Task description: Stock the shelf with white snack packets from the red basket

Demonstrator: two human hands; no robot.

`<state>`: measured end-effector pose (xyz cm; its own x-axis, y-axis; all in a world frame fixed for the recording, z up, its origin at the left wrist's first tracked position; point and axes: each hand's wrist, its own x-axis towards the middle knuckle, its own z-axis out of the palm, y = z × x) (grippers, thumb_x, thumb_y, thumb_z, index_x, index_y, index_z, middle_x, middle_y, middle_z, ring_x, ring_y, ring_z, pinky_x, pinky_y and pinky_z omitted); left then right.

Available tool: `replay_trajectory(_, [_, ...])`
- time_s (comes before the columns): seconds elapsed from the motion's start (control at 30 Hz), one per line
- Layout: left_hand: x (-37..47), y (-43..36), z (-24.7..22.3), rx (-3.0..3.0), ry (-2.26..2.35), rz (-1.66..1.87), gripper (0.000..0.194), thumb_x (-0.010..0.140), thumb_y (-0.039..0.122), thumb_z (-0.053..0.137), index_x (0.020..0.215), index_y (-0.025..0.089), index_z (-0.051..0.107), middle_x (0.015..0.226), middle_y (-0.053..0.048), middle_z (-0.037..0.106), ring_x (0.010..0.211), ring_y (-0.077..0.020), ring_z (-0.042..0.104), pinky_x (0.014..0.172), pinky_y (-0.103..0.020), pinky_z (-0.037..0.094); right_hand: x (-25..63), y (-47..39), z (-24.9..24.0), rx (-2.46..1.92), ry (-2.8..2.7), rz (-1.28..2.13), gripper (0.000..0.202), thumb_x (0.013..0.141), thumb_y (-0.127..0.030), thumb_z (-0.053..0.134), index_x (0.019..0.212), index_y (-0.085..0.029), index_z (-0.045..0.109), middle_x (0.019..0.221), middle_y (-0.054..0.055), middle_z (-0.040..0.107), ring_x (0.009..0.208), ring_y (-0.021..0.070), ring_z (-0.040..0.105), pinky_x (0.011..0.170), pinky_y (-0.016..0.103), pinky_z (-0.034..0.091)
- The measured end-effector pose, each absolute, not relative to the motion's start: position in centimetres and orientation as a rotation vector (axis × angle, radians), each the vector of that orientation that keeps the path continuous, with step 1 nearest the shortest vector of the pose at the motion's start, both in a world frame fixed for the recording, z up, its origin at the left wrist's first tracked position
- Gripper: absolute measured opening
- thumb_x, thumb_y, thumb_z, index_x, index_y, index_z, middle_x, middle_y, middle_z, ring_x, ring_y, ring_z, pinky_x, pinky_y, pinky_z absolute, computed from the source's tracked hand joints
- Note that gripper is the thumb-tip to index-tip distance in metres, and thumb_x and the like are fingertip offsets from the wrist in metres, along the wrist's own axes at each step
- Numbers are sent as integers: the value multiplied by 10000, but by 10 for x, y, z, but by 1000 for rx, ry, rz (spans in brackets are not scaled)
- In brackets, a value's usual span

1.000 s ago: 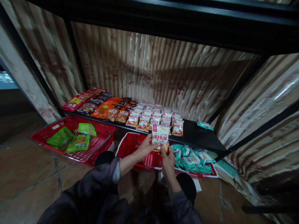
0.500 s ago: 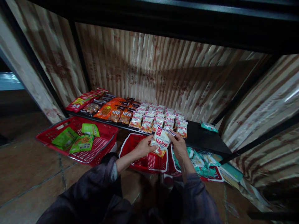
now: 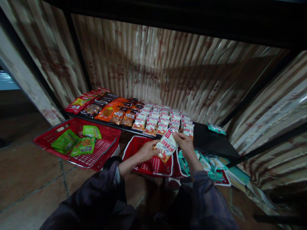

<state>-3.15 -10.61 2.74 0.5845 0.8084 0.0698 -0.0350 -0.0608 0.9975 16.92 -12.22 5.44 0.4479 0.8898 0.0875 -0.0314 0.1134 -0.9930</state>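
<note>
Between my two hands is a white snack packet [image 3: 166, 147] with red lettering and an orange lower end, tilted over a red basket [image 3: 134, 150]. My left hand [image 3: 148, 150] pinches its left side. My right hand [image 3: 185, 143] grips its upper right corner. Behind it, rows of matching white snack packets [image 3: 151, 124] stand on the black shelf [image 3: 211, 145]. To their left lie orange snack packets [image 3: 117, 116], dark clear-fronted packets [image 3: 94, 108] and red packets [image 3: 78, 103].
A red basket [image 3: 107, 150] at left holds three green packets [image 3: 83, 146]. Another basket on the right contains several teal packets [image 3: 211, 166]. One teal packet [image 3: 216, 128] lies at the shelf's right end. A black post [image 3: 254, 153] slants down on the right, and an upper shelf [image 3: 168, 16] hangs overhead.
The white packet has turned, its top now leaning to the right. My right hand has shifted slightly up on its corner, and the view has moved a little.
</note>
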Motion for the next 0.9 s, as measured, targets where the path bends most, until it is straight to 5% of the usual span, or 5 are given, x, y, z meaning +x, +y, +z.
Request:
replay_trajectory(0.47, [-26,-106,18,1192,697,744,352,649,371,824,868,116,719,864,-104,742,750,-187,683,650,-265,526,187,-92,51,-1335,-768,888,355,385,-417,883,595,-175,730,522,-14,671,463,127,539,480,264,423])
replay_trajectory(0.7, [-26,-113,20,1071,692,763,443,631,462,835,881,114,722,885,-121,758,723,-207,722,566,-243,541,197,-84,50,-1357,-746,925,340,381,-358,894,595,-158,723,532,12,689,460,144,575,480,279,454])
replay_trajectory(0.9, [-27,-123,24,995,704,842,399,655,425,830,880,111,733,892,-113,763,747,-200,725,643,-262,568,198,-74,51,-1358,-764,941,312,401,-323,890,598,-154,719,556,29,702,480,155,593,505,288,467])
